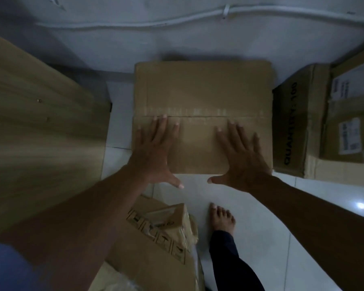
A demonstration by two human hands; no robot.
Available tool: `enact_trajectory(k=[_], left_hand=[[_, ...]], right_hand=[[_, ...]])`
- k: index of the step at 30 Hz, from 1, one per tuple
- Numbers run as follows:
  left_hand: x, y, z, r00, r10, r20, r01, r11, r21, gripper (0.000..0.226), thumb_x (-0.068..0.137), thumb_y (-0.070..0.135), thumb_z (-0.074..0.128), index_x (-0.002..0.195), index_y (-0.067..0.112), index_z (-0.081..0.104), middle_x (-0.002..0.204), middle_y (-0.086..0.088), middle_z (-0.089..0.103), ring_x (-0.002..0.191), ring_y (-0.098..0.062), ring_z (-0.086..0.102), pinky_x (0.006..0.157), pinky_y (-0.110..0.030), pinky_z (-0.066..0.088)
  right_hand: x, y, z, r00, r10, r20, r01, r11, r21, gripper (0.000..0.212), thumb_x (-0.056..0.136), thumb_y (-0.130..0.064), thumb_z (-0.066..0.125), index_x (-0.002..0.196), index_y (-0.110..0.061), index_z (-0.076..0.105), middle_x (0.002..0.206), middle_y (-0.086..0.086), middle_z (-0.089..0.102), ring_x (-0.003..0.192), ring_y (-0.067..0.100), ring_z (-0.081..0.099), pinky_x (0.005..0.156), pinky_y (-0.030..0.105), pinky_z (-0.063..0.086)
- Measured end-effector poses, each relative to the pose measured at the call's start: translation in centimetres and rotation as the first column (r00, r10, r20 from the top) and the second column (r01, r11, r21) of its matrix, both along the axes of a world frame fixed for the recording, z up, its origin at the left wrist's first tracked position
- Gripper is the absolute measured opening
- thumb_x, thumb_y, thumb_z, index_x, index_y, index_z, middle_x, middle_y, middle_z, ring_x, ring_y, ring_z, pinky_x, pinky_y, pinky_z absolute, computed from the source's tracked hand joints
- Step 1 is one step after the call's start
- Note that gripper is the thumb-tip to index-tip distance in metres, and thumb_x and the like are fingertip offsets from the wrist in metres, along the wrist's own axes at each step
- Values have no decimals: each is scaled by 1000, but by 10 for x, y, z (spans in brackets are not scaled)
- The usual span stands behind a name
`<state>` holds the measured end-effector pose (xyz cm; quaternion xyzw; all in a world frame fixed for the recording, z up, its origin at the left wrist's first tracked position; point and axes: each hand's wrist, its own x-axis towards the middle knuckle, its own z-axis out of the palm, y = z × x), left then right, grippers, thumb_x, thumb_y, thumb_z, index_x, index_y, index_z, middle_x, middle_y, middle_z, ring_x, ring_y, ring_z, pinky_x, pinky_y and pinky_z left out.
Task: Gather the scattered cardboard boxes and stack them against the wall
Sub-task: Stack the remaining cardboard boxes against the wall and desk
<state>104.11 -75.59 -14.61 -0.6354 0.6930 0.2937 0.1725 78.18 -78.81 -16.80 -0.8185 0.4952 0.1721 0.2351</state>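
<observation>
A large brown cardboard box (pixel 202 89) stands on the white floor with its far edge against the grey wall (pixel 177 38). Its top flaps meet in a taped seam across the middle. My left hand (pixel 156 150) lies flat on the near left part of the top, fingers spread and straight, thumb hanging past the near edge. On the near right part, my right hand (pixel 240 152) rests flat the same way. Another cardboard box marked "QUANTITY: 100" (pixel 298 122) sits right beside it. A further printed box (pixel 156 238) lies near my left arm.
A wooden panel of furniture (pixel 40 127) fills the left side. A labelled carton (pixel 353 114) lies on the box at the right. My bare right foot (pixel 222 217) stands on the tiled floor (pixel 282 227). A white cable (pixel 177 19) runs along the wall.
</observation>
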Motion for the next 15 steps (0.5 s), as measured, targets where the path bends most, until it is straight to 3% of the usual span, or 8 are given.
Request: enact_trajectory(k=[7, 15], left_hand=[[-8, -1, -19, 997, 14, 78, -8, 997, -83, 160, 54, 73, 85, 159, 22, -25, 163, -8, -37, 151, -34, -29, 123, -61, -7], [6, -19, -21, 995, -20, 97, 29, 996, -86, 153, 58, 53, 91, 160, 27, -21, 166, -3, -31, 153, -31, -26, 124, -57, -4]], right_hand=[[8, -4, -10, 997, -33, -70, 30, 999, -38, 148, 62, -82, 75, 162, -22, -16, 168, 12, -27, 155, 37, -21, 119, 72, -3], [25, -7, -9, 990, -115, -84, 115, 993, -6, 146, 65, -82, 73, 159, -24, -23, 165, 8, -33, 153, 34, -27, 117, 75, -2]])
